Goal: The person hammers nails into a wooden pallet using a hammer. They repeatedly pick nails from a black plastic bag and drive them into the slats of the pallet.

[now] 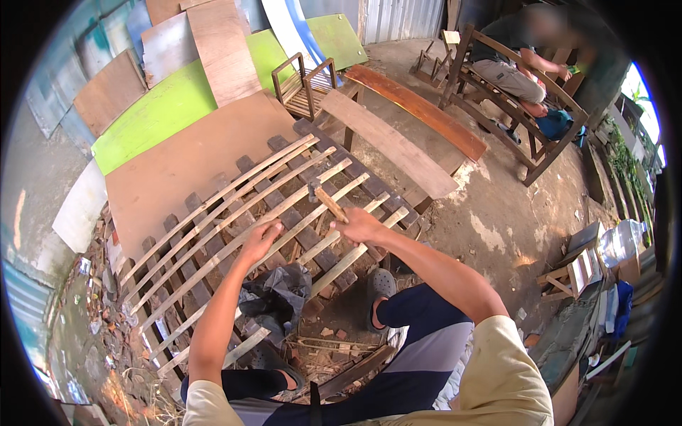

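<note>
Two arms extended over wooden slats, right hand gripping hammer, left hand curled, hold unclear

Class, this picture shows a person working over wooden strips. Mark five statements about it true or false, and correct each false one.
1. The right hand grips a hammer by its handle. True.
2. The left hand holds a saw. False: no saw shows there; the hand is over the pale wooden slats.
3. A black plastic bag shows between the forearms. True.
4. The lime-green panel lies nearer the worker than the brown sheet. False: it is beyond that sheet.
5. The other person is standing at the upper left. False: that person sits at the upper right.
</note>
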{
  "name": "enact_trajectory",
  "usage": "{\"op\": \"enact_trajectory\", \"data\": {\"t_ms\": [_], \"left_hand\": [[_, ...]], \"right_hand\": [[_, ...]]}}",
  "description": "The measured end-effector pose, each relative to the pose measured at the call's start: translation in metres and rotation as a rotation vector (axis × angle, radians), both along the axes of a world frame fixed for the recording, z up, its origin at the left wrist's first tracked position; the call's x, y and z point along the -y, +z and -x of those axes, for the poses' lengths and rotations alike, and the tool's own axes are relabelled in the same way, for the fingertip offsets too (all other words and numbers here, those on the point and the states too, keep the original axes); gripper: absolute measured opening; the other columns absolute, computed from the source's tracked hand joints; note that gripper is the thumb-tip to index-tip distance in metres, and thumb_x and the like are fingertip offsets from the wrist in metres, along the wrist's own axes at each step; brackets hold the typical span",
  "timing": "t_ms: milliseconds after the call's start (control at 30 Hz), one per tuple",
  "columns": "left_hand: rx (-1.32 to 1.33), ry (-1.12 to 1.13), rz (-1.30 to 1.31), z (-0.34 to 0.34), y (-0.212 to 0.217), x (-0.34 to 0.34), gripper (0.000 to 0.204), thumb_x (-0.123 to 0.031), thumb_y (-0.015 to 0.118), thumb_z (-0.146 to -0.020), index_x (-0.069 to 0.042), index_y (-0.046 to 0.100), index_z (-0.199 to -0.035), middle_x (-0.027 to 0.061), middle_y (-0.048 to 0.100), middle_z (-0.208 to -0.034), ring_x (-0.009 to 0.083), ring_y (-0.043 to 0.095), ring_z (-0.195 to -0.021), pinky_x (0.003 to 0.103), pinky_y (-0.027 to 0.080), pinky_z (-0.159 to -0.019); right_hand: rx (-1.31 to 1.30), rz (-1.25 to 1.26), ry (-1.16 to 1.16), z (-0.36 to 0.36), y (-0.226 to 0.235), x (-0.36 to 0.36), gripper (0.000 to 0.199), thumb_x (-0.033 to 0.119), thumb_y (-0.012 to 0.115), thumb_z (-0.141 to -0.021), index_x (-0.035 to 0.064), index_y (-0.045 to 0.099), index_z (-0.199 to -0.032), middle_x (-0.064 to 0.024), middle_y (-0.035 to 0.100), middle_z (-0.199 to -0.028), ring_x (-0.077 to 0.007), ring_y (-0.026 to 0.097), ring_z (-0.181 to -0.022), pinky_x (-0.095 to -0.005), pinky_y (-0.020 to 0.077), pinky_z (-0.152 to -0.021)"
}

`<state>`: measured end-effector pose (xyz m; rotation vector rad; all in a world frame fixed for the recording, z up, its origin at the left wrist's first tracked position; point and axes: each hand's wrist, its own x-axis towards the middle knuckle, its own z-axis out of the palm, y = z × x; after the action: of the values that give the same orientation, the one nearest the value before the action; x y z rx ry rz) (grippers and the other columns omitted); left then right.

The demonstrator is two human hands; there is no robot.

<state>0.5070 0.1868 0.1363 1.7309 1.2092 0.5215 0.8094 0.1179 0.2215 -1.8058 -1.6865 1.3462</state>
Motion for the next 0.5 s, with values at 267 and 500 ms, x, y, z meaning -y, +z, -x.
{"op": "enact_trajectory", "data": {"t_ms": [267,500], "left_hand": [[0.161,0.166,-0.213,0.012,0.059,0.159,0.025,-0.025,0.066,-0.098,-0.001,0.069,-0.102,0.0098,0.072,-0.092,0.0153,0.064,-0.086,0.032,0.05,-0.081],[0.062,0.353,-0.9,0.009,0.05,0.225,0.02,-0.014,0.075,-0.087,-0.006,0.067,-0.103,0.0109,0.066,-0.103,0.0308,0.064,-0.094,0.042,0.052,-0.08]], "right_hand": [[-0.475,0.019,-0.048,0.082,0.01,0.081,0.044,0.023,0.081,-0.086,-0.0062,0.055,-0.105,-0.0117,0.066,-0.086,-0.0165,0.068,-0.069,-0.0295,0.0602,-0.057],[-0.115,-0.143,-0.012,0.086,-0.046,0.089,0.03,0.017,0.079,-0.08,-0.0052,0.068,-0.096,-0.0138,0.071,-0.087,-0.0201,0.067,-0.078,-0.0357,0.0519,-0.073]]}}
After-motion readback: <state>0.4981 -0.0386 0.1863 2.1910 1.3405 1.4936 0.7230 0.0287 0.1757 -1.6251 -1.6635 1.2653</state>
